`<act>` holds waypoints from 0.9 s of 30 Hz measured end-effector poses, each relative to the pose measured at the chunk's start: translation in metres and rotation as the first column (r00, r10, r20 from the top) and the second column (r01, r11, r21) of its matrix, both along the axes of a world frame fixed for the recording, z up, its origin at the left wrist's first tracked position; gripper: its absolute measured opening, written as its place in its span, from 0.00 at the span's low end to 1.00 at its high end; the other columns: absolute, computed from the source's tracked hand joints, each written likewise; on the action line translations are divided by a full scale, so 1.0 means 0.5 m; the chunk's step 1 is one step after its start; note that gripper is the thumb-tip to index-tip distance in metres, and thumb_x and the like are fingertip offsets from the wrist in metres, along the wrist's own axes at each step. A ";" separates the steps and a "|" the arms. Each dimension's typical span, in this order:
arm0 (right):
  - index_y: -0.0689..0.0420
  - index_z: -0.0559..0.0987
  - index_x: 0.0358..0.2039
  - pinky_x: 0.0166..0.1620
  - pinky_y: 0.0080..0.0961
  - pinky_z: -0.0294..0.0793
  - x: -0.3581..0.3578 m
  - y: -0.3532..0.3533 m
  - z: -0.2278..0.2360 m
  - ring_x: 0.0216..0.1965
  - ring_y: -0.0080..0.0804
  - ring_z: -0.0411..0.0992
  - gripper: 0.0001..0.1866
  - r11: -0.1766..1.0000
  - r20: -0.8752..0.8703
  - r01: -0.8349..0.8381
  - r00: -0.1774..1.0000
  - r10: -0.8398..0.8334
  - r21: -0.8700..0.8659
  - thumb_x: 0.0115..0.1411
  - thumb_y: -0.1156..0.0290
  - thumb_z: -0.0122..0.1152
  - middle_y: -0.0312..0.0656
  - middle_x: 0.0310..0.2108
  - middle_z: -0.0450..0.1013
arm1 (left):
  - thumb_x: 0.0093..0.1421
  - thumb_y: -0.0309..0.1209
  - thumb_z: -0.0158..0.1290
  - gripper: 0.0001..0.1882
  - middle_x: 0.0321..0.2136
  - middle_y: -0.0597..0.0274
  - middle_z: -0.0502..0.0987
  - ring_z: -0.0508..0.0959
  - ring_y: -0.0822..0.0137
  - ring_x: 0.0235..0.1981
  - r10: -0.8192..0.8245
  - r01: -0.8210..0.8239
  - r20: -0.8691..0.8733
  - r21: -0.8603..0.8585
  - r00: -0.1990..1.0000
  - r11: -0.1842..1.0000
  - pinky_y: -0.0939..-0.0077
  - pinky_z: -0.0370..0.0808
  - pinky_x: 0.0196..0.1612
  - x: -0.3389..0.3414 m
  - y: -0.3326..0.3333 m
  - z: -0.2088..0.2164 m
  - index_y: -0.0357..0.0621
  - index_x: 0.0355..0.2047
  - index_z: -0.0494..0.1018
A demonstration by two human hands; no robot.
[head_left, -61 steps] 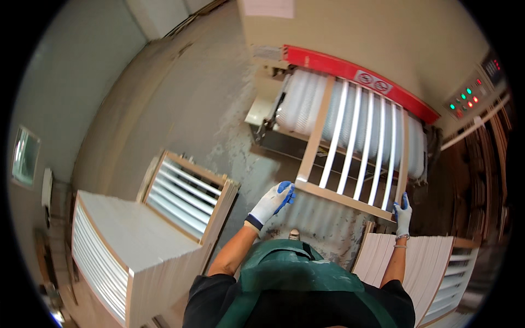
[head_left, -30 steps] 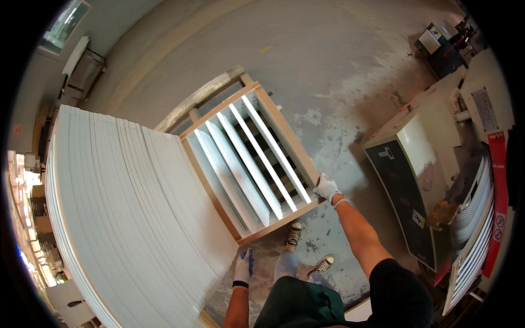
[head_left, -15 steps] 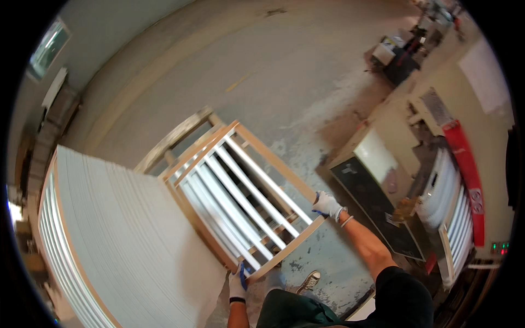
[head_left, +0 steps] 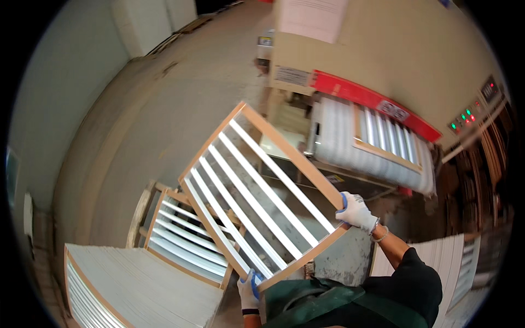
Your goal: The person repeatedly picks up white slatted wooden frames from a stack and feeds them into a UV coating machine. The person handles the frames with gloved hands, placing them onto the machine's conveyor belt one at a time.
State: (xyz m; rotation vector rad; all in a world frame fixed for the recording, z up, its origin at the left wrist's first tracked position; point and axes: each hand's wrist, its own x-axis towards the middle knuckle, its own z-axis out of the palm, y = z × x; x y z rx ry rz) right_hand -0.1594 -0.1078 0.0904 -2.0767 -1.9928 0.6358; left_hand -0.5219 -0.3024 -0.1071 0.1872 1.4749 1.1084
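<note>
Head: your left hand and right hand grasp a slatted frame, likely for carrying. Next, support it evenly.

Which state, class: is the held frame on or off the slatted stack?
Off it: left hand and right hand grip the frame, which is askew to the slatted stack and extends well beyond.

We observe both gloved hands gripping one slatted frame, brown-edged with white slats, held tilted: left hand at its near corner, right hand at its right corner. Ahead, we note a second slatted frame on a pale conveyor bed, below a red bar. Lower left: a pale stack, beside slatted frames lying flat.
</note>
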 end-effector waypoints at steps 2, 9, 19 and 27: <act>0.59 0.77 0.46 0.45 0.40 0.77 0.028 -0.097 0.015 0.39 0.52 0.78 0.27 0.984 -0.084 0.151 0.986 -0.144 0.090 0.44 0.64 0.68 0.53 0.34 0.78 | 0.64 0.31 0.58 0.11 0.30 0.64 0.77 0.76 0.73 0.28 -0.092 0.109 -0.125 0.141 0.988 0.984 0.78 0.72 0.32 -0.026 0.013 0.072 0.34 0.40 0.75; 0.63 0.79 0.39 0.37 0.31 0.78 0.158 -0.348 0.095 0.31 0.35 0.79 0.20 0.849 -0.280 0.466 0.874 -0.398 0.249 0.44 0.71 0.70 0.46 0.28 0.79 | 0.62 0.27 0.59 0.10 0.30 0.64 0.77 0.76 0.75 0.29 -0.384 0.415 -0.162 0.257 0.909 0.873 0.80 0.73 0.33 0.005 0.113 0.284 0.36 0.42 0.75; 0.65 0.78 0.31 0.19 0.26 0.69 0.080 -0.510 0.107 0.15 0.24 0.70 0.10 0.629 -0.541 0.777 0.520 -0.661 -0.022 0.47 0.77 0.67 0.39 0.18 0.73 | 0.62 0.30 0.60 0.08 0.22 0.71 0.75 0.70 0.80 0.18 -0.648 0.686 -0.226 0.219 0.728 0.694 0.83 0.65 0.21 -0.039 0.224 0.404 0.40 0.38 0.76; 0.64 0.77 0.25 0.20 0.24 0.69 0.181 -0.407 0.050 0.16 0.24 0.71 0.06 0.665 -0.486 0.744 0.604 -0.632 0.060 0.48 0.76 0.66 0.39 0.16 0.72 | 0.63 0.32 0.60 0.09 0.23 0.69 0.76 0.73 0.77 0.20 -0.635 0.653 -0.164 0.277 0.755 0.705 0.83 0.67 0.23 0.051 0.317 0.314 0.40 0.38 0.77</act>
